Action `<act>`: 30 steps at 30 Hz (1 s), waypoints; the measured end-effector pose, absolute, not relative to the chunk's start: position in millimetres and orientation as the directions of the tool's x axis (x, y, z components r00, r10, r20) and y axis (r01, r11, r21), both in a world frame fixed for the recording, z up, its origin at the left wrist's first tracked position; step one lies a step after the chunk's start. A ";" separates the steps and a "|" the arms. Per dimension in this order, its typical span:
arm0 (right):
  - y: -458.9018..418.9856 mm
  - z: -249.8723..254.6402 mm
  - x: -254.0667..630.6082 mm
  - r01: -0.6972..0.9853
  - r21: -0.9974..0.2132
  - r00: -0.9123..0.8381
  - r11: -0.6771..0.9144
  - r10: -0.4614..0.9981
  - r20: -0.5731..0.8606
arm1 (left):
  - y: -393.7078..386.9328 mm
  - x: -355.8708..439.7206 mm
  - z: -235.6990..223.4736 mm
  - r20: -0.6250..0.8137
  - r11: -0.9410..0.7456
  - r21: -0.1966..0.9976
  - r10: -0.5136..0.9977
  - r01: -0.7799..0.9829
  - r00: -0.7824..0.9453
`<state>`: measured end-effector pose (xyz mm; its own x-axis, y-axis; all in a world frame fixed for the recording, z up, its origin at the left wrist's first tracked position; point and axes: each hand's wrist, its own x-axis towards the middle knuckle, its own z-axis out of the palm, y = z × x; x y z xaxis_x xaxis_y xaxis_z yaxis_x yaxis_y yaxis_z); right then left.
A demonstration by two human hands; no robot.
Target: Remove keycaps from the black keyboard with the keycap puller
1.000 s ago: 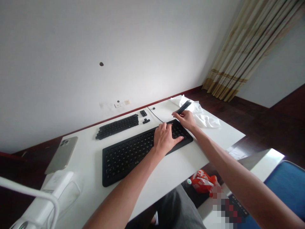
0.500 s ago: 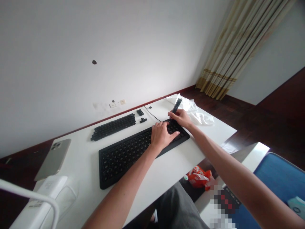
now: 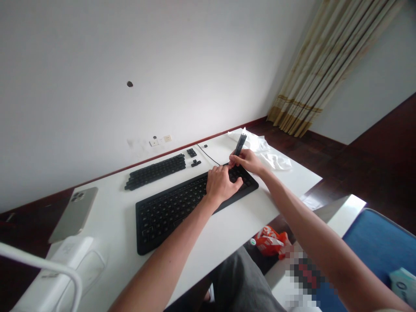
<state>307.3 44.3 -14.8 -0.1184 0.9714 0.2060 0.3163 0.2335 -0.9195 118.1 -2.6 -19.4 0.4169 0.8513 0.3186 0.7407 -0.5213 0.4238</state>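
Note:
A black keyboard lies at a slant on the white desk, its key sockets bare over most of the board. My left hand rests on its right part, thumb spread away from the fingers and nothing visible in it. My right hand pinches a slim dark brush, tufted end up, over the keyboard's far right corner. The brush's lower end is hidden by my fingers. Behind the keyboard sits a block of loose black keycaps, with small keycap groups to its right.
A phone lies face down at the left, near a white power strip and its cable. Crumpled white plastic covers the far right of the desk. An orange bag is below the front edge, with a blue chair at right.
My right hand has tilted the brush slightly more upright. My left thumb has drawn in a little. The keyboard and keycaps stay in place; the view has shifted slightly.

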 end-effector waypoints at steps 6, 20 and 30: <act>42.2 -11.8 305.0 0.346 -0.917 -0.099 0.200 0.979 0.177 | -9.6 118.7 -19.4 0.337 -0.568 0.324 0.817 0.757 0.468; 37.9 -4.7 307.5 0.506 -0.802 -0.262 0.318 0.942 0.209 | -29.5 123.7 -23.2 0.328 -0.597 0.203 0.788 0.776 0.520; 34.2 0.9 309.7 0.393 -0.881 -0.289 0.263 0.945 0.153 | -28.1 123.8 -25.5 0.335 -0.603 0.180 0.780 0.777 0.528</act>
<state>309.7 34.2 0.9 -0.2891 0.9450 0.1527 0.3925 0.2625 -0.8815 123.8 -28.1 -25.5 0.5282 0.7802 0.3351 0.7770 -0.6033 0.1798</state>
